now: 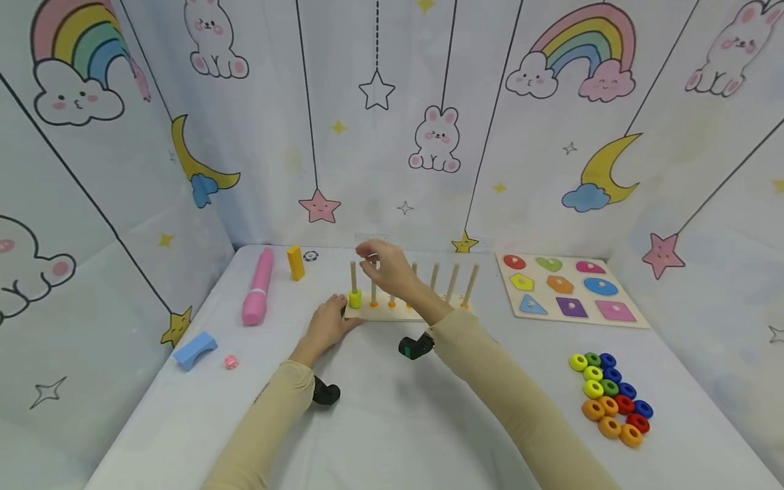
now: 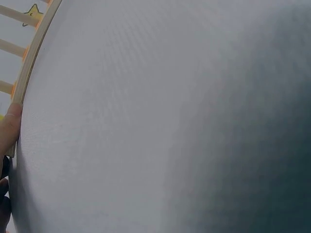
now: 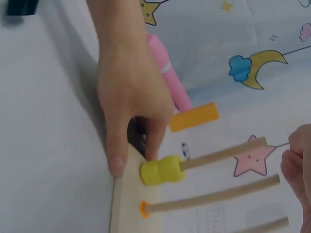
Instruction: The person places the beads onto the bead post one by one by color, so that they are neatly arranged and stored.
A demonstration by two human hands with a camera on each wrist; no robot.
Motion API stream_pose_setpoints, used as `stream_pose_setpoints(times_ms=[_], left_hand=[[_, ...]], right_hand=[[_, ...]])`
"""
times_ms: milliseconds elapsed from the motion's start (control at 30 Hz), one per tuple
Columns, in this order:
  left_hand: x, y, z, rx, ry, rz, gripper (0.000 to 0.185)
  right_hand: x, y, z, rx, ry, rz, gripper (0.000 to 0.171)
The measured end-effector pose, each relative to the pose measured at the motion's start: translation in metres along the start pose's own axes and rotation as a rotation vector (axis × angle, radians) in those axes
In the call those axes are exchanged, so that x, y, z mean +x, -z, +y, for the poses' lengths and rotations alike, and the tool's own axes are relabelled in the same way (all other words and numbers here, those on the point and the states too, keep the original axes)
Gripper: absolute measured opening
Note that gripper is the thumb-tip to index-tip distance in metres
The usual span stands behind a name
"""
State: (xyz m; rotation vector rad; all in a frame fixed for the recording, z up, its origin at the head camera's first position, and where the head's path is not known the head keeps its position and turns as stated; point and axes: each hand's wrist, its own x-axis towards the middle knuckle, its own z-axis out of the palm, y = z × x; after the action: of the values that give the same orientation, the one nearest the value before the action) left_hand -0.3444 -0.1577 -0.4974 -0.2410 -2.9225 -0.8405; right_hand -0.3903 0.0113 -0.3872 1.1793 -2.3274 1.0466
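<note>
A wooden peg board [image 1: 381, 314] with several upright pegs stands mid-table. A yellow ring [image 1: 354, 298] sits at the foot of its leftmost peg [image 1: 353, 273]. My left hand [image 1: 327, 325] lies on the table with its thumb and a finger pressed against the board's left end, right beside the ring. The right wrist view shows that left hand [image 3: 126, 92], the yellow ring [image 3: 160, 170] and the board [image 3: 133, 208] close up. My right hand [image 1: 386, 269] hovers above the left pegs, fingers loosely curled, nothing visible in them. In the left wrist view the thumb [image 2: 8, 126] touches the board's edge [image 2: 29, 63].
A pile of coloured rings [image 1: 609, 398] lies at the front right, and a shape puzzle board [image 1: 569, 289] behind it. On the left are a pink cylinder [image 1: 258, 286], a yellow block [image 1: 295, 263], a blue arch block [image 1: 194, 350] and a small pink ball [image 1: 231, 362].
</note>
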Motion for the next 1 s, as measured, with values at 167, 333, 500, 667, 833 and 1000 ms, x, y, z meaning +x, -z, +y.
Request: stream_pose_setpoints(times_ms=[167, 333, 500, 667, 833, 1000], left_hand=[[0.0, 0.001, 0.003, 0.003, 0.011, -0.023, 0.071], [0.0, 0.002, 0.004, 0.013, 0.009, -0.025, 0.072], [0.0, 0.0, 0.004, 0.029, -0.001, -0.018, 0.072], [-0.001, 0.0, 0.002, 0.029, -0.002, -0.009, 0.072], [-0.001, 0.0, 0.003, 0.027, -0.003, -0.014, 0.072], [0.0, 0.001, 0.003, 0.022, 0.003, -0.024, 0.072]], right_hand=[[-0.03, 0.022, 0.007, 0.056, 0.057, 0.087, 0.015], [-0.075, 0.051, 0.023, 0.089, 0.024, 0.125, 0.013], [-0.128, 0.084, 0.043, 0.017, -0.049, 0.149, 0.014], [-0.178, 0.113, 0.061, -0.078, -0.152, 0.152, 0.017], [-0.225, 0.141, 0.077, -0.153, -0.241, 0.152, 0.021], [-0.268, 0.167, 0.09, -0.263, -0.325, 0.117, 0.023]])
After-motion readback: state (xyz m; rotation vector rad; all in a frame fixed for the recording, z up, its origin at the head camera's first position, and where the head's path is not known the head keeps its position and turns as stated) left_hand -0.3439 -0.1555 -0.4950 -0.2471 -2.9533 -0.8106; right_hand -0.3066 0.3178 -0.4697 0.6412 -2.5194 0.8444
